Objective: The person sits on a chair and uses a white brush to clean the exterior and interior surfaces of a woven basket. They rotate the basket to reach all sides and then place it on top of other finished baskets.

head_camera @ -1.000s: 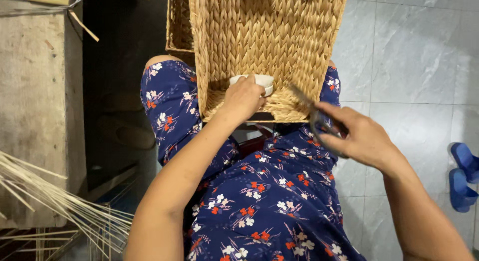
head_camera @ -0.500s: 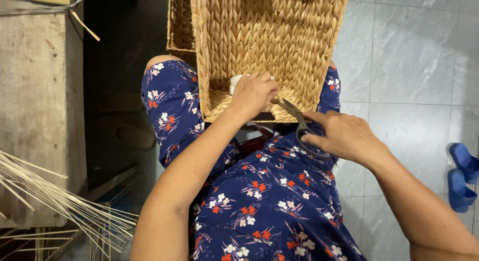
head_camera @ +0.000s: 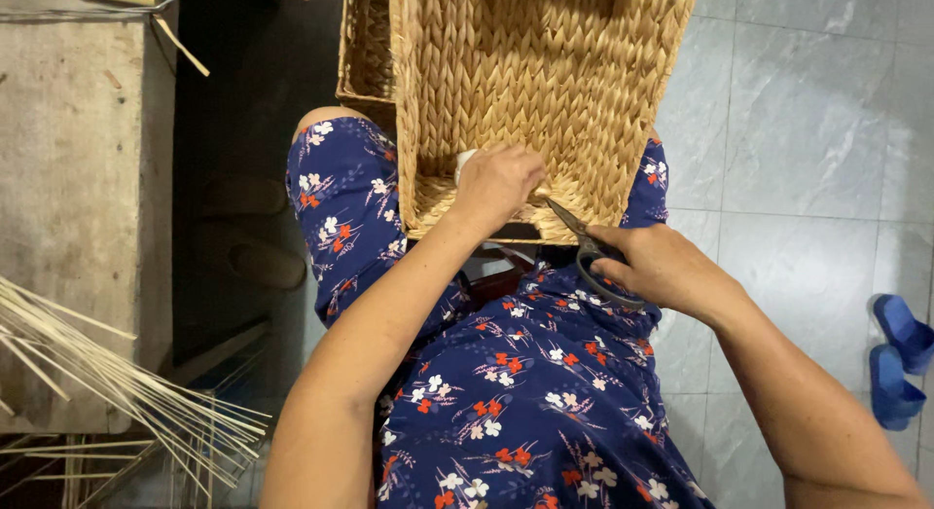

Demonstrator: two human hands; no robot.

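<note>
Scissors (head_camera: 584,251) have closed in on the woven basket (head_camera: 545,90) rim, right hand (head_camera: 662,271) gripping their handles. Left hand (head_camera: 496,183), moved slightly, pinches a strand there, fingers closed.

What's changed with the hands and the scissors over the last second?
The right hand has brought the scissors left and up, so the blade tips now reach the lower edge of the woven basket beside the left hand. The left hand slid slightly right along that edge and now hides most of the white thing it holds. The basket stays on the lap; the blue sandals and thin sticks have not moved.
</note>
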